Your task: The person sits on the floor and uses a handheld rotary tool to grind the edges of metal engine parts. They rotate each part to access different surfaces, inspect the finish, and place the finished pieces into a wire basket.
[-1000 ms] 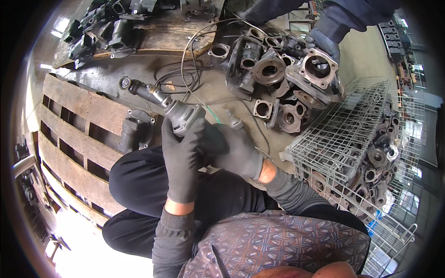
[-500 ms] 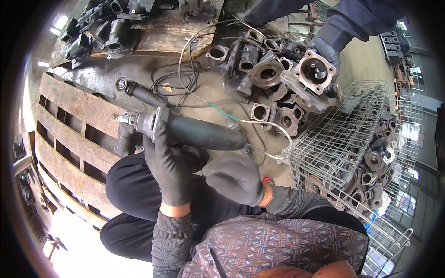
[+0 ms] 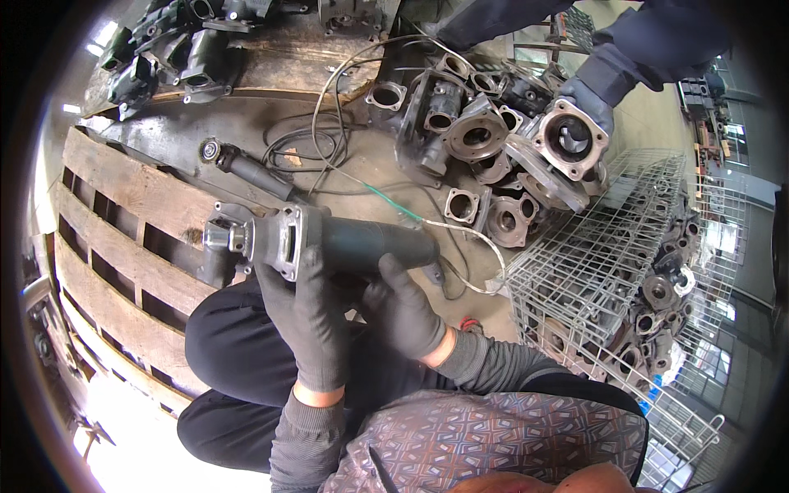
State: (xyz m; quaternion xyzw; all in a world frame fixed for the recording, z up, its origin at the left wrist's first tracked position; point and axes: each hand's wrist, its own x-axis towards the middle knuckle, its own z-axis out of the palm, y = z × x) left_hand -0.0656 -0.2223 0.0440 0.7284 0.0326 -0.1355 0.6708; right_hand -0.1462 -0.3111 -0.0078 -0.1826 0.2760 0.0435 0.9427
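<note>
My gloved left hand (image 3: 308,320) is wrapped round the flanged end of a dark cylindrical metal part (image 3: 370,246), held level over my knees. This part has a silver flange (image 3: 292,244) with slots and holes, and a shiny fitting (image 3: 218,238) at its left tip. My gloved right hand (image 3: 407,316) is at the near side of the cylinder, thumb raised against it and fingers apart. Its fingers are somewhat blurred, with nothing visible in the palm. A dark power tool (image 3: 251,174) with a round head lies on the floor beyond.
A wooden pallet (image 3: 148,222) lies on my left. Castings (image 3: 477,135) are heaped ahead, where another person's gloved hand (image 3: 596,86) grips a square-flanged casting (image 3: 567,140). A wire cage (image 3: 600,263) stands right. Cables (image 3: 329,123) loop over the floor. More castings (image 3: 201,66) sit on boards.
The cylindrical part has turned slightly, showing more of its flange. My right hand has opened from a curl and moved left to the cylinder. The other person's casting has tilted.
</note>
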